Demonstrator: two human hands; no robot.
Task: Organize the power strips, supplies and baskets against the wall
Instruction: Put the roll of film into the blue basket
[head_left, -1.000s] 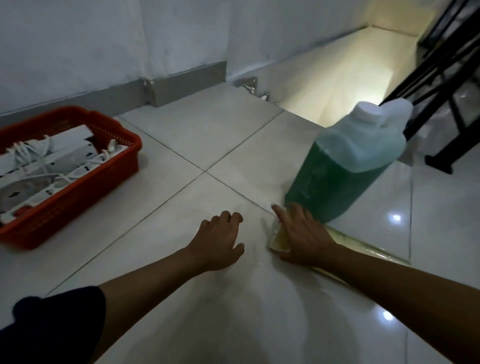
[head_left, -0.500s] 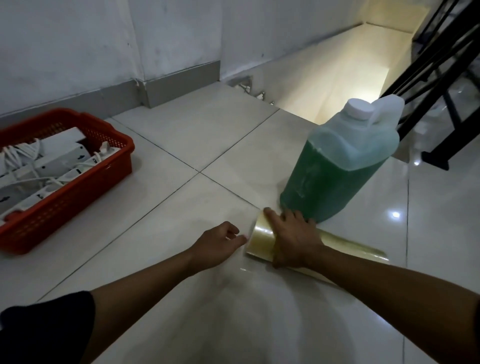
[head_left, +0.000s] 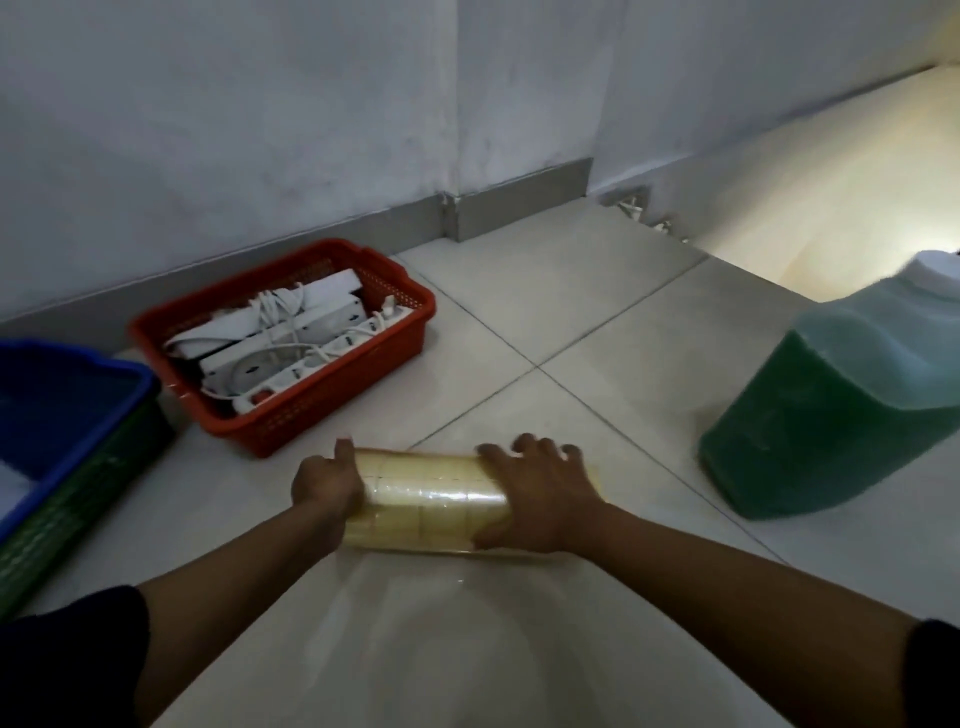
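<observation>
Between my two hands lies the long pale-yellow sleeve of clear tape rolls (head_left: 431, 499), level above the glossy tiled floor (head_left: 597, 322). My left hand (head_left: 324, 486) cups one end, thumb over the top; my right hand (head_left: 540, 499) wraps the other, fingers (head_left: 540, 447) curled over the far side. Beyond my left fingertips sits the red plastic basket of white power strips (head_left: 291, 343) by the wall. I judge even pressure inward from both ends best, so no roll slips free.
</observation>
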